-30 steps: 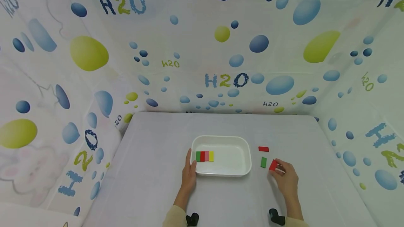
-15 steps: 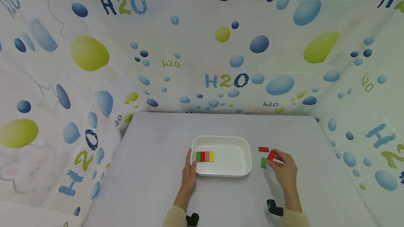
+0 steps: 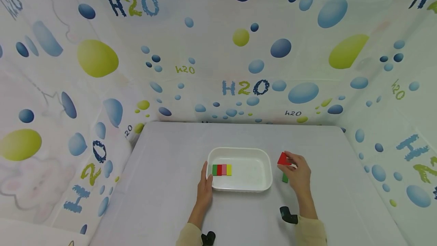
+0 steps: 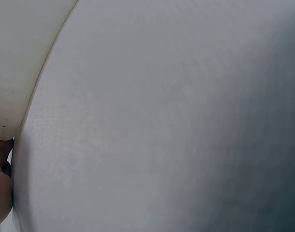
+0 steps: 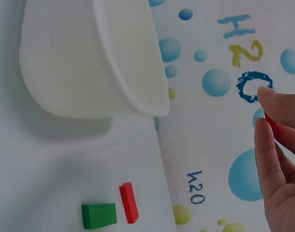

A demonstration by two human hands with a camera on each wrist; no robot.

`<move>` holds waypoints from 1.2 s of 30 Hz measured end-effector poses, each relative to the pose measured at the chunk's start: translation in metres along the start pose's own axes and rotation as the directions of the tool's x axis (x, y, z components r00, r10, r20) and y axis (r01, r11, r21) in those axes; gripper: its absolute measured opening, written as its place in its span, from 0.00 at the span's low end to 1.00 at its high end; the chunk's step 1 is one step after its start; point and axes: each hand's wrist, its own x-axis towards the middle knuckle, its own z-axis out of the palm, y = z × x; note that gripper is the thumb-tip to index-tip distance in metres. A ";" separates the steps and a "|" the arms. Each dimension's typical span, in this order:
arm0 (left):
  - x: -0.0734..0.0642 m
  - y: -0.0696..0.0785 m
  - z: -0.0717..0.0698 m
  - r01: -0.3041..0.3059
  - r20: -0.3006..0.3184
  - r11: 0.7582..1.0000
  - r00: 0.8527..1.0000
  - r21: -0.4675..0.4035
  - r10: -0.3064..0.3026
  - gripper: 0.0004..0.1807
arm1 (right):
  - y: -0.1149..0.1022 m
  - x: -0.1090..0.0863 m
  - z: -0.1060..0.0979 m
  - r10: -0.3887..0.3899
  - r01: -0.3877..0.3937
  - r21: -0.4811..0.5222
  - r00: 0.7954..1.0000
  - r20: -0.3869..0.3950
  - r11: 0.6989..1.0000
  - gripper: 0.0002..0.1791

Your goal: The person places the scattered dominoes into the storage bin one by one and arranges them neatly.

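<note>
A white tray (image 3: 252, 170) lies mid-table. My left hand (image 3: 204, 190) holds its left end, thumb at the rim and fingers along the outer wall. Inside, a green block (image 3: 214, 169), a red block (image 3: 219, 169), a pink block (image 3: 224, 169) and a yellow block (image 3: 229, 169) form a row. Right of the tray, my right hand (image 3: 301, 174) pinches another red block (image 3: 283, 159) between thumb and fingertips. Below that hand a green block (image 3: 285, 178) is partly covered. The right wrist view shows a loose red block (image 5: 129, 203) beside it, hidden in the head view.
The blocks and tray rest on a white-covered table (image 3: 164, 162). A curtain (image 3: 205, 41) printed with bubbles and H2O lettering surrounds it at the back and sides. A black wrist camera (image 3: 288, 215) sits by the right cuff, another camera (image 3: 208, 238) by the left.
My right hand has moved left and away from me with the red block, over the loose red one and closer to the tray. My left hand and the tray have stayed put.
</note>
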 end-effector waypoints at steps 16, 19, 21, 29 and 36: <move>-0.003 0.011 -0.002 0.002 0.020 1.000 1.000 0.016 -0.002 0.30 | -0.026 0.002 0.048 -0.006 0.010 -0.029 0.990 0.141 1.000 0.29; 0.000 0.000 -0.001 -0.011 0.015 1.000 1.000 0.012 0.011 0.30 | -0.027 0.002 0.058 -0.028 0.031 -0.021 0.986 0.165 0.999 0.28; 0.000 0.000 -0.001 -0.017 0.018 1.000 1.000 0.011 0.017 0.30 | -0.027 0.001 0.064 -0.048 0.052 -0.018 0.982 0.185 0.998 0.28; 0.001 -0.002 -0.001 -0.008 0.013 1.000 1.000 0.020 0.008 0.30 | -0.028 -0.004 0.094 -0.065 0.080 -0.049 0.965 0.252 0.996 0.28; 0.001 -0.003 0.000 -0.020 0.006 1.000 1.000 0.019 0.020 0.30 | -0.023 -0.004 0.115 -0.061 0.097 -0.100 0.947 0.316 0.990 0.27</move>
